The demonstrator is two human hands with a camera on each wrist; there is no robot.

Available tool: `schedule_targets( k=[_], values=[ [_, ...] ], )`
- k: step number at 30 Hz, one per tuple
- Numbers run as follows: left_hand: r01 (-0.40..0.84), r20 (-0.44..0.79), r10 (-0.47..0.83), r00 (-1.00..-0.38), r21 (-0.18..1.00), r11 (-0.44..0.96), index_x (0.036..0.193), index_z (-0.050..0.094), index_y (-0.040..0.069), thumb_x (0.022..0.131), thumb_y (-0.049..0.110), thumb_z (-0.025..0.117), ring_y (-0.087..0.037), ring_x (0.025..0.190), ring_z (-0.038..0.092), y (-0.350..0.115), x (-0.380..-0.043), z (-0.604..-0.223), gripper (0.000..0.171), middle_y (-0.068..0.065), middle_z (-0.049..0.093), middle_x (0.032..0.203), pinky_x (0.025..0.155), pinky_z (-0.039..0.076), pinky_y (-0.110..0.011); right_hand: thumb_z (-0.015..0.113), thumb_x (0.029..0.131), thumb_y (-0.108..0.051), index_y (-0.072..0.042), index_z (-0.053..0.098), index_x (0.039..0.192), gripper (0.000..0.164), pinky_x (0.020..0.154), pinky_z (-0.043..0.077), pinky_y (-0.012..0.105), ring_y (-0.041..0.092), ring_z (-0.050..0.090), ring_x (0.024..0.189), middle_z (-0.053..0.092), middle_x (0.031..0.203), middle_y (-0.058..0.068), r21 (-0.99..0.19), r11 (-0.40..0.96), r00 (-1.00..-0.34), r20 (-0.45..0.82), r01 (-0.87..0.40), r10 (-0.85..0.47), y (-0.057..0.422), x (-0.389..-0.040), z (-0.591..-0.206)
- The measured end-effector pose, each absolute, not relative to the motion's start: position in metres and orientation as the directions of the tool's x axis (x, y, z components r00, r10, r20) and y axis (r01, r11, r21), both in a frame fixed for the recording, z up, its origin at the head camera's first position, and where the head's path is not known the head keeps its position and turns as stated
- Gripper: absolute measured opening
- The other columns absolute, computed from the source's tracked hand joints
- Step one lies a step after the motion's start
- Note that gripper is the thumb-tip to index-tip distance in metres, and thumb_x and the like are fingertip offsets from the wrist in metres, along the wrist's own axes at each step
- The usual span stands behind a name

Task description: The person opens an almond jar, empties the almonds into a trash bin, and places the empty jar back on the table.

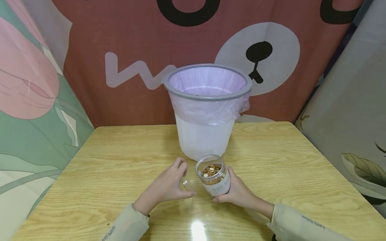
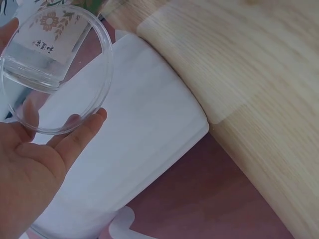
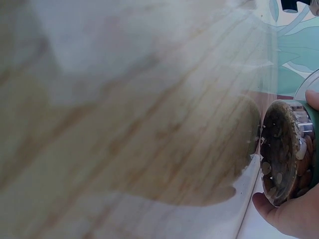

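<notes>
My right hand (image 1: 239, 190) grips a clear jar (image 1: 217, 187) with a pale printed label, its fingers and thumb around the side. The open mouth shows brown nuts (image 1: 212, 170), a few of them pale. In the right wrist view the bottom of the jar (image 3: 281, 154) faces the camera, close to the tabletop, with nuts against the clear wall. To the left of the jar, my left hand (image 1: 169, 184) holds a thin, clear round lid (image 2: 106, 84) by its edge between thumb and fingers. In the head view the lid is barely visible inside the curve of that hand.
Behind the hands a white bin (image 1: 202, 134) with a grey rim and a pinkish plastic liner (image 1: 208, 110) stands on the wooden table (image 1: 120, 160). A printed cloth (image 1: 126, 33) hangs behind the table, with more patterned cloth at both sides.
</notes>
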State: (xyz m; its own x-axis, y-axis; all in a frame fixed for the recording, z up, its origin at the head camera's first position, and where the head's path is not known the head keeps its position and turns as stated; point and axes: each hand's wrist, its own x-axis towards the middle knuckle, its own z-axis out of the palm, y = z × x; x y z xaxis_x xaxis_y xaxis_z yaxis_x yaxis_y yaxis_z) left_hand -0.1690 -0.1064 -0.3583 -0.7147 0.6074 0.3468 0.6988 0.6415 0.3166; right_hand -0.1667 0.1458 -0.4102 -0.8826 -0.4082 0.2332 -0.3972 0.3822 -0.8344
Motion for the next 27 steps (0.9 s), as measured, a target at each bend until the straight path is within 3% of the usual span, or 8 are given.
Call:
schedule_targets(
  k=[11, 17, 22, 27],
  values=[
    [0.695, 0.335, 0.61, -0.718, 0.307, 0.65, 0.06, 0.039, 0.013, 0.062, 0.044, 0.076, -0.009, 0.062, 0.046, -0.1109, -0.1689, -0.3615, 0.048, -0.015, 0.046, 0.114, 0.05, 0.039, -0.016, 0.085, 0.054, -0.025, -0.003, 0.028, 0.131, 0.098, 0.089, 0.036, 0.047, 0.024, 0.05, 0.103, 0.052, 0.115, 0.007, -0.84, 0.389, -0.892, 0.218, -0.378, -0.397, 0.1459, -0.1675, -0.4113],
    [0.689, 0.308, 0.617, -0.724, 0.311, 0.654, 0.056, 0.038, 0.015, 0.062, 0.043, 0.077, -0.009, 0.06, 0.047, -0.1121, -0.1699, -0.3635, 0.048, -0.02, 0.047, 0.118, 0.051, 0.04, -0.016, 0.085, 0.053, -0.024, -0.002, 0.029, 0.13, 0.098, 0.088, 0.037, 0.046, 0.023, 0.051, 0.102, 0.053, 0.114, 0.007, -0.837, 0.393, -0.893, 0.221, -0.38, -0.392, 0.1452, -0.1672, -0.411],
    [0.699, 0.314, 0.625, -0.715, 0.311, 0.643, 0.054, 0.037, 0.015, 0.062, 0.042, 0.076, -0.017, 0.07, 0.057, -0.1129, -0.1703, -0.3653, 0.047, -0.021, 0.049, 0.117, 0.053, 0.041, -0.016, 0.085, 0.053, -0.023, -0.002, 0.028, 0.13, 0.098, 0.088, 0.036, 0.046, 0.024, 0.051, 0.101, 0.052, 0.114, 0.007, -0.841, 0.385, -0.891, 0.22, -0.379, -0.397, 0.1452, -0.1669, -0.4103],
    [0.702, 0.301, 0.634, -0.712, 0.32, 0.636, 0.053, 0.038, 0.015, 0.063, 0.039, 0.073, -0.012, 0.061, 0.054, -0.1129, -0.1708, -0.3678, 0.043, -0.022, 0.05, 0.118, 0.05, 0.04, -0.015, 0.085, 0.053, -0.024, -0.003, 0.028, 0.131, 0.098, 0.088, 0.036, 0.045, 0.023, 0.051, 0.101, 0.052, 0.113, 0.006, -0.844, 0.387, -0.895, 0.214, -0.372, -0.393, 0.1455, -0.167, -0.4106]
  ],
)
